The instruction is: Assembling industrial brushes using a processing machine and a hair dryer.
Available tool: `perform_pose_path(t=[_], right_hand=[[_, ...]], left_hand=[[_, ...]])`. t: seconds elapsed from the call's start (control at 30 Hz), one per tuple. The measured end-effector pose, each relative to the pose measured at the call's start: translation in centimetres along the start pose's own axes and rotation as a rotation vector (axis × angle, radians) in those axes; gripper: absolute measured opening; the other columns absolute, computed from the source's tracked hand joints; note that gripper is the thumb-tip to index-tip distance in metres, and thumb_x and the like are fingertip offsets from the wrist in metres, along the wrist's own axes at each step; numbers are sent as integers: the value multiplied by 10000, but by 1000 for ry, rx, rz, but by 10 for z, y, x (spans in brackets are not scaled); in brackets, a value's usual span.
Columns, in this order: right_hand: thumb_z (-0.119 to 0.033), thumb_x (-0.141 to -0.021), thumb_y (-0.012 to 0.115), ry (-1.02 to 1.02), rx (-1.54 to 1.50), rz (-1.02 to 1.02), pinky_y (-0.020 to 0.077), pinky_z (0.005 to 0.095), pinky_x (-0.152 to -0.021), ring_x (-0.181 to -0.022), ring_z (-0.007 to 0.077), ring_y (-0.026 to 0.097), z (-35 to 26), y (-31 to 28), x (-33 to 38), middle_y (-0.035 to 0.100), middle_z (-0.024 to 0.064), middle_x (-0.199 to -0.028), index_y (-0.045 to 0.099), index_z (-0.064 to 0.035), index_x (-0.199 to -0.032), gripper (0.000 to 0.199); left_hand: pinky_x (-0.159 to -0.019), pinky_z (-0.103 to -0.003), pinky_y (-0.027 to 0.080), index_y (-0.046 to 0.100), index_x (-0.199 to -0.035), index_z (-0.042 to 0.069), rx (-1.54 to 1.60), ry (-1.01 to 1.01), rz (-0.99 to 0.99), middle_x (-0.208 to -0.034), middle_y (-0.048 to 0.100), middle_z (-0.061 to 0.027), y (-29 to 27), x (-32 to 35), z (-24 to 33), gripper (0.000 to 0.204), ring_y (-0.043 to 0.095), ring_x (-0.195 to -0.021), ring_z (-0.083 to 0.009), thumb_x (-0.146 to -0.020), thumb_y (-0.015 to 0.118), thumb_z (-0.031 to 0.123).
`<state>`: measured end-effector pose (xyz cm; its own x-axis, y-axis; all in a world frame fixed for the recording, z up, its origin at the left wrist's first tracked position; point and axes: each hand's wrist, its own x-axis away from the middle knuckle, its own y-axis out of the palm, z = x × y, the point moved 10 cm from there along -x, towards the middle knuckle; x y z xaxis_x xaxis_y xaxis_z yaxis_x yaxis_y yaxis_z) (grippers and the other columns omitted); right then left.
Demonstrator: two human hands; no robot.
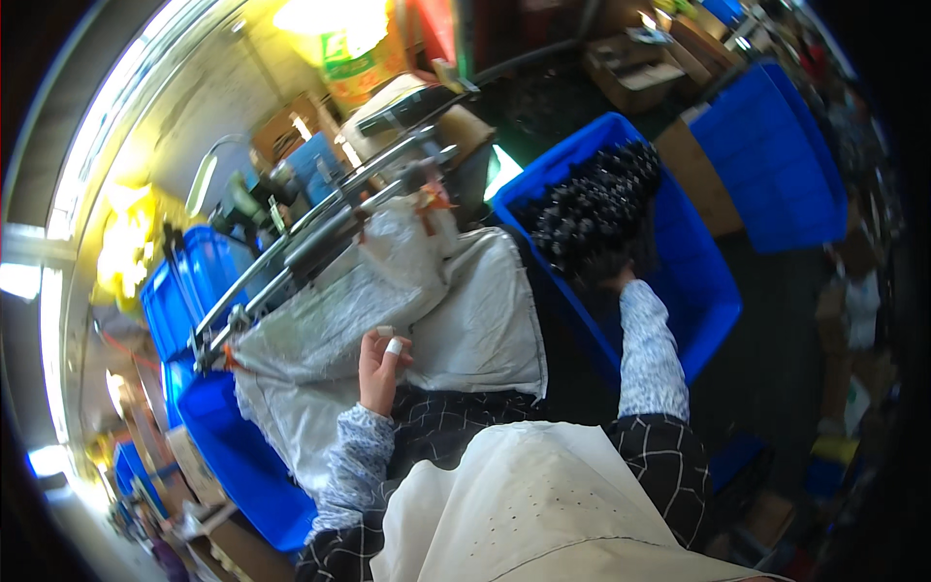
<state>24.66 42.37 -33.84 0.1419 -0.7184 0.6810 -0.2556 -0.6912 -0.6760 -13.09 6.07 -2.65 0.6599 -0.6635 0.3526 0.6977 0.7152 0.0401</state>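
Note:
My left hand (380, 371) is held over a white woven sack (465, 320) with its fingers loosely bent and apart. White wraps cover two of its fingertips, and nothing shows in its grasp. To the right, my right hand (619, 278) reaches into a blue plastic bin (713, 291), at the near edge of a heap of small shiny black pieces (592, 209). Its fingers are hidden among the dark pieces, so I cannot see whether it grips any. The pieces are too small and blurred for their kind to show.
A metal frame with rails (291, 257) runs along the sack's far left side. Another blue bin (242, 466) stands at the left, near my left forearm. Beyond the right bin are a cardboard sheet (693, 175) and an upright blue crate (776, 160). An open carton (635, 73) sits farther back.

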Motion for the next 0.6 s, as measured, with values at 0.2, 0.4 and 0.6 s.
perform_pose_path(t=[0.2, 0.4, 0.6], right_hand=[[-93, -657, 566, -321, 142, 961, 424, 379, -781, -903, 310, 530, -65, -220, 132, 554, 174, -965, 518, -38, -997, 348], [-90, -763, 535, -748, 159, 670, 378, 319, -857, -976, 244, 503, -254, -221, 190, 527, 137, -1048, 488, -30, -1097, 343], [-106, -783, 532, -878, 338, 349, 362, 307, -875, -994, 236, 497, -338, -136, 194, 513, 140, -1087, 466, -17, -1124, 359]], left_hand=[[-645, -231, 449, 362, -1061, 47, 62, 54, 45, -896, 520, -85, -75, 32, 2, 234, 510, -739, -124, -840, 435, 54], [-577, -223, 433, 404, -1017, 23, -90, 226, 727, -847, 540, -74, -289, 135, 26, 216, 519, -662, -108, -833, 473, 115], [-558, -230, 433, 403, -1037, 24, -237, -177, 1374, -860, 556, -86, -506, 356, -58, 333, 544, -681, -110, -801, 539, 216]])
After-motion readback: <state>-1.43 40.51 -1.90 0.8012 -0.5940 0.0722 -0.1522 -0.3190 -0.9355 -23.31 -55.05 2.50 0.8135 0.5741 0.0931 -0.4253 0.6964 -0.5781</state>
